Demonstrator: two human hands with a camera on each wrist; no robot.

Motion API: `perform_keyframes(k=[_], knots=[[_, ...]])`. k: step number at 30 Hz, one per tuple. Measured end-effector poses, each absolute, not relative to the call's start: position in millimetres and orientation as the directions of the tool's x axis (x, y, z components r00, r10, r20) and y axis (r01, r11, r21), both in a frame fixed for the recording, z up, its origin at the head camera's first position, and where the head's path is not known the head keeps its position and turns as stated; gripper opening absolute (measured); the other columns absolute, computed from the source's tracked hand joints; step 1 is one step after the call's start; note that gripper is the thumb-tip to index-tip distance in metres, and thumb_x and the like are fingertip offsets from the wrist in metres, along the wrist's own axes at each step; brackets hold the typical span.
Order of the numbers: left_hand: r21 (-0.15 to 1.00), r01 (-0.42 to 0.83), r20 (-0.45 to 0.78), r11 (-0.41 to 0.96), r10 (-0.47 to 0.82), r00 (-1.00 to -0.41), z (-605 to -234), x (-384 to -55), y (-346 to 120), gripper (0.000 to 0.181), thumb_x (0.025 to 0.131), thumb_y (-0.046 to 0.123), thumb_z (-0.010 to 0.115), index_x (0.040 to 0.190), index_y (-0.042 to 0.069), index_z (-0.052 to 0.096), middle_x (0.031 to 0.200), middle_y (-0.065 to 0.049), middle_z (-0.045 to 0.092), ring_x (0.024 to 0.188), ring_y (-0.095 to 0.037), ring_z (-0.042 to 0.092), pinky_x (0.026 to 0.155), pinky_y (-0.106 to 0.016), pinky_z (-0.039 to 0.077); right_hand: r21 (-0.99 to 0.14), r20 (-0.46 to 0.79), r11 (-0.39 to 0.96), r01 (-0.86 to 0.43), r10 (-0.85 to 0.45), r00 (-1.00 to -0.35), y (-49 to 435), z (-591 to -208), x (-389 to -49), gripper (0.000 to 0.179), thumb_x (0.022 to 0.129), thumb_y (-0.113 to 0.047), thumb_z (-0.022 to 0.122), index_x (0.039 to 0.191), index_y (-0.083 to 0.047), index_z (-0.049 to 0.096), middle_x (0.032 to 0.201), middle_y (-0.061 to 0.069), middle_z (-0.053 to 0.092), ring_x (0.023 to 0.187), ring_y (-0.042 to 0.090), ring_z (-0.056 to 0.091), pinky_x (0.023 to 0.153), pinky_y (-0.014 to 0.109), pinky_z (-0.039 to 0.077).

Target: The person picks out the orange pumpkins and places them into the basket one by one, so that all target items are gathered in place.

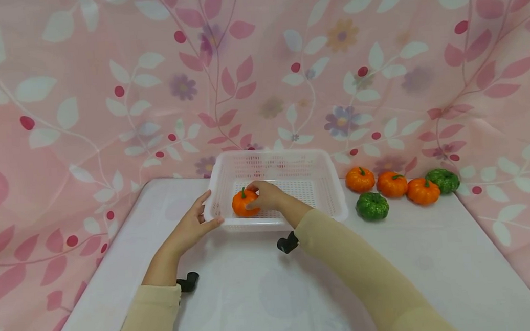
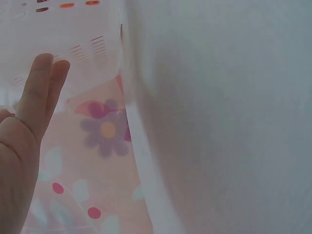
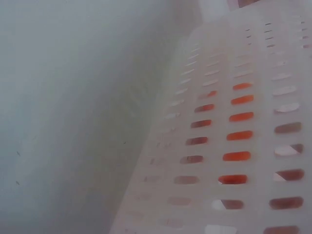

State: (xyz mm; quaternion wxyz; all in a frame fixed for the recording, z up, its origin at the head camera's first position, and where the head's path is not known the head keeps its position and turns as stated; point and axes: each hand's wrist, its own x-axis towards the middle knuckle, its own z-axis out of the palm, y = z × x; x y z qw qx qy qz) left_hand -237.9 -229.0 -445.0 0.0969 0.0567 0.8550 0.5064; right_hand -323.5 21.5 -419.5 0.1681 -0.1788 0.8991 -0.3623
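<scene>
1. Orange pumpkin (image 1: 241,204): inside the white basket (image 1: 250,224), near its left end, green stem upward. Contact with the basket's floor: cannot tell from these views.
2. Right hand (image 1: 270,196): extended over the near rim, fingers grasping the orange pumpkin from its right side, thumb in front. Probably held from this side to suit the arm's angle.
3. Left hand (image 1: 188,230): at the basket's near left corner, thumb at the rim, fingers extended along the outside of the left wall. Fingers released, not clenched. Probably placed there to brace the basket against sliding.
4. On the white surface (image 1: 246,300), right of the basket: three more orange pumpkins (image 1: 392,184) in a slanting row; one green pumpkin (image 1: 372,206) in front of the row, a second green one (image 1: 442,181) at its far right end. Presumably set to one side to leave working room for both arms.
5. Right wrist view: orange visible through the slots of the basket's wall.
6. Labels and writing: none legible on basket or pumpkins. On the pink cloth (image 1: 259,84) behind: printed flowers, leaves and berries only; no brand readable.
</scene>
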Motion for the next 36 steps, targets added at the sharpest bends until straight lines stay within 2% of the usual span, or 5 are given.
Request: perform_keyframes(k=[15, 28, 36], knots=[[0.883, -0.02, -0.122, 0.468, 0.19, -0.974, -445.6, -233.4, -227.5, 0.101, 0.085, 0.052, 0.076, 0.161, 0.033, 0.012, 0.162, -0.028, 0.014, 0.143, -0.052, 0.025, 0.109, -0.062, 0.032, -0.737, -0.215, 0.659, -0.15, -0.44, -0.872, 24.0, -422.6, -321.4, 0.052, 0.084, -0.019, 0.081, 0.13, -0.008, 0.059, 0.136, 0.013, 0.057, 0.123, 0.031, 0.053, 0.11, 0.046, 0.04], [0.892, -0.013, -0.114, 0.452, 0.199, -0.973, -443.3, -232.4, -226.6, 0.1, 0.087, 0.048, 0.076, 0.162, 0.032, 0.012, 0.162, -0.029, 0.013, 0.144, -0.052, 0.024, 0.11, -0.062, 0.031, -0.727, -0.214, 0.669, -0.152, -0.431, -0.877, 24.2, -421.9, -320.2, 0.051, 0.086, -0.02, 0.08, 0.131, -0.011, 0.059, 0.135, 0.013, 0.057, 0.122, 0.03, 0.053, 0.109, 0.047, 0.042], [0.885, 0.007, -0.098, 0.465, 0.201, -0.975, -442.1, -235.3, -227.5, 0.1, 0.087, 0.049, 0.076, 0.162, 0.03, 0.012, 0.161, -0.031, 0.014, 0.143, -0.05, 0.027, 0.109, -0.062, 0.033, -0.728, -0.192, 0.669, -0.149, -0.408, -0.893, 25.1, -415.5, -319.5, 0.051, 0.087, -0.022, 0.08, 0.132, -0.011, 0.059, 0.134, 0.015, 0.056, 0.12, 0.033, 0.053, 0.105, 0.048, 0.045]])
